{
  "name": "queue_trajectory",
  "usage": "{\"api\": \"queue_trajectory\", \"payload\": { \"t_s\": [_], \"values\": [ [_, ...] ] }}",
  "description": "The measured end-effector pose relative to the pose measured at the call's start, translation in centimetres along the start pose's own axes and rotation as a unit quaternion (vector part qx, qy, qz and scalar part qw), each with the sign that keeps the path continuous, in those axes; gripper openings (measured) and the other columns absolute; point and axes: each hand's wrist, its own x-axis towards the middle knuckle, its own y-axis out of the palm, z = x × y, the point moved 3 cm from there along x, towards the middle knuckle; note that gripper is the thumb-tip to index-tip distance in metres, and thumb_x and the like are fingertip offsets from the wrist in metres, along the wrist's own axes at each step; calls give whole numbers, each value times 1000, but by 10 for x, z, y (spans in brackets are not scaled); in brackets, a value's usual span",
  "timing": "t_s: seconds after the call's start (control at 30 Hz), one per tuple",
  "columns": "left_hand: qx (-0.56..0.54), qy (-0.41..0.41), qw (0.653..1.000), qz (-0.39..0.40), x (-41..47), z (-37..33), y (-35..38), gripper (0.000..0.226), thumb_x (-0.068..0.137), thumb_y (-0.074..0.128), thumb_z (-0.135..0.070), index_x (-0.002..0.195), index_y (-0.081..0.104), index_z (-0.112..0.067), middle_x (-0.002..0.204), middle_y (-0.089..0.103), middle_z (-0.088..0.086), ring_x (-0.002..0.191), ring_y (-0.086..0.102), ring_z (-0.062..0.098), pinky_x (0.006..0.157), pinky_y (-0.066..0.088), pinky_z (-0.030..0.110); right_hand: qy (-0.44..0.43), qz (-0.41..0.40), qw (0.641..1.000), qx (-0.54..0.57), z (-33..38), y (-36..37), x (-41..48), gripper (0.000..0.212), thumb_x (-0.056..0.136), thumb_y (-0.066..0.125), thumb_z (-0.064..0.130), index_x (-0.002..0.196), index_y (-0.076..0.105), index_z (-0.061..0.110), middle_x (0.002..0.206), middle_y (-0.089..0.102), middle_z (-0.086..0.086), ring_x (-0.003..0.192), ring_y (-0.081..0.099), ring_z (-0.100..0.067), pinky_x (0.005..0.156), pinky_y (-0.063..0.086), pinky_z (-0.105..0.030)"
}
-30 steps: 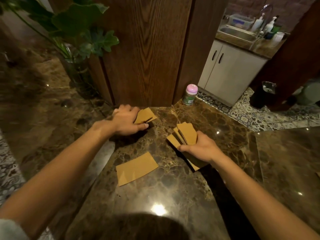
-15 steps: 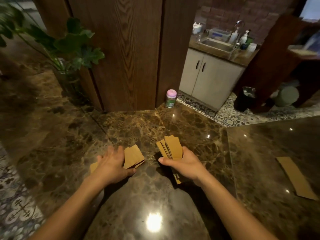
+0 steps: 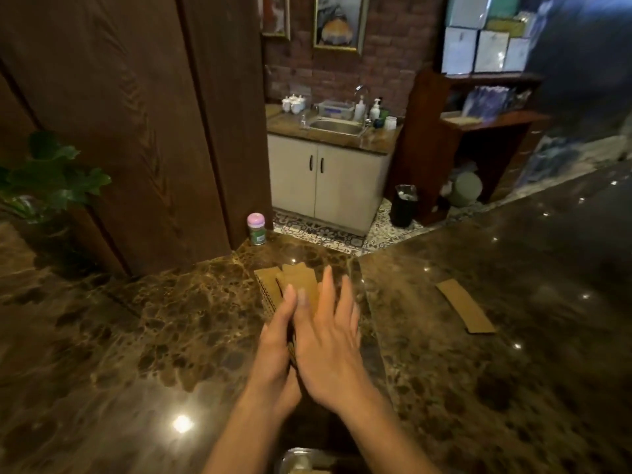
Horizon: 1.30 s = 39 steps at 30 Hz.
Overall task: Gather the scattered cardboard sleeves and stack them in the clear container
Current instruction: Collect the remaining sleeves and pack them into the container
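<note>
The left hand (image 3: 273,340) grips a fanned bundle of cardboard sleeves (image 3: 287,285) over the bench (image 3: 136,336); the right hand (image 3: 328,340) lies open against it. Light, stiff, slippery: best pinched across the flat faces. One sleeve (image 3: 465,311) lies apart.

right hand (image 3: 328,340) motion-blurred, sleeve bundle (image 3: 290,285) mostly hidden behind hands
</note>
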Motion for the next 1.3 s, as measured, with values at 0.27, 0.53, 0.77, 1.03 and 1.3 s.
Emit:
{"api": "queue_trajectory", "payload": {
  "t_s": [0.27, 0.53, 0.77, 1.03, 1.3],
  "values": [
    [-2, 20, 992, 122, -10, 1, 29, 52, 82, 74, -36, 132, 60, -44, 111, 65, 18, 102, 65, 29, 86, 57, 49, -213, 170, 962, -18, -6, -97, -62, 70, 67, 87, 61, 114, 41, 39, 160, -29, 33, 152, -26, 5, 124, 3, -26],
    [12, -100, 977, 186, -35, 33, 56, 61, 73, 86, -26, 129, 61, -21, 104, 65, 19, 79, 67, 32, 71, 58, 45, -260, 174, 941, -129, -18, -129, -70, 80, 57, 93, 62, 106, 37, 33, 167, -23, 23, 150, -34, 1, 128, -3, -42],
    [-2, -85, 979, 185, -36, 40, 55, 64, 81, 79, -20, 139, 54, -33, 110, 70, 18, 99, 70, 29, 85, 59, 44, -230, 204, 936, -172, -10, -140, -68, 80, 62, 92, 57, 108, 33, 32, 130, 34, 17, 123, 36, -5, 106, 43, -28],
    [16, -164, 971, 176, -44, 40, 48, 68, 77, 85, -26, 133, 50, -12, 115, 62, 17, 107, 61, 27, 90, 54, 39, -271, 199, 921, -196, -6, -128, -71, 88, 58, 92, 60, 113, 27, 36, 116, 35, 15, 110, 39, -5, 94, 39, -20],
    [60, -148, 983, 88, -65, 55, 28, 46, 90, 66, -18, 133, 59, -3, 127, 63, 27, 114, 65, 34, 95, 55, 45, -271, 173, 910, -259, -28, -110, -67, 116, 57, 87, 71, 143, 18, 33, 156, 21, 2, 150, 15, -18, 128, 10, -38]
  ]
}}
